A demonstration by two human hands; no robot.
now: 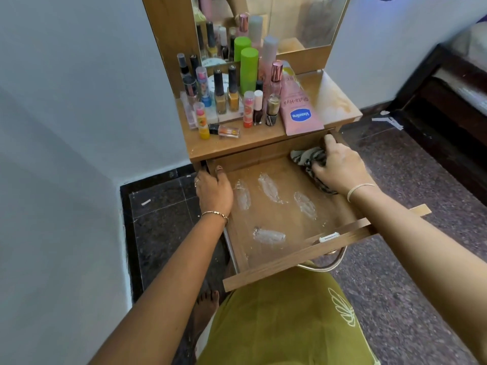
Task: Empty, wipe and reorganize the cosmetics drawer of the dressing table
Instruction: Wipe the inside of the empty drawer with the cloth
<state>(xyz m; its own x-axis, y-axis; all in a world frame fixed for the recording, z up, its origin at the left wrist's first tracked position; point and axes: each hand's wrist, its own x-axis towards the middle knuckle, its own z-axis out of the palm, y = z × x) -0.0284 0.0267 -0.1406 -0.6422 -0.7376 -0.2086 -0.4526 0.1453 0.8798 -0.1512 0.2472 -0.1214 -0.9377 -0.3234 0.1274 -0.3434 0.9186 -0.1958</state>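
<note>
- At the bottom edge an olive-green garment with a pale leaf print (284,325) covers the person's lap (cut off by the frame), and a bare foot (207,299) shows beside it, dim in the shadow under the drawer
- The open brown wooden drawer (287,219) is pulled out from under the table top towards the person; its curved metal handle (329,263) hangs below the front panel, half hidden behind it
- Several white powdery smears (268,191) lie apart from one another on the drawer floor
- The left hand (213,191) grips the drawer's left wall near its far end: the thumb lies inside, and the fingers curl over the outside, their tips lost in a dark gap
- The right hand (340,167) is in the far right corner, fingers curled round a bunched black-and-white striped cloth (305,156) and pressing it to the floor; much of the cloth is hidden under the palm
- On the wooden dressing table top (334,101) the cosmetics crowd the left half: small nail-polish bottles (220,93), lip-balm sticks (247,109), a tall lime-green cylinder (249,69), and a flat pink Vaseline tube (297,109) whose end overhangs the front edge; most labels are too small to read
- The wood-framed mirror (303,22) behind repeats the bottles, its top cut off
- A dark bed frame (453,83) is cut off at the right edge
</note>
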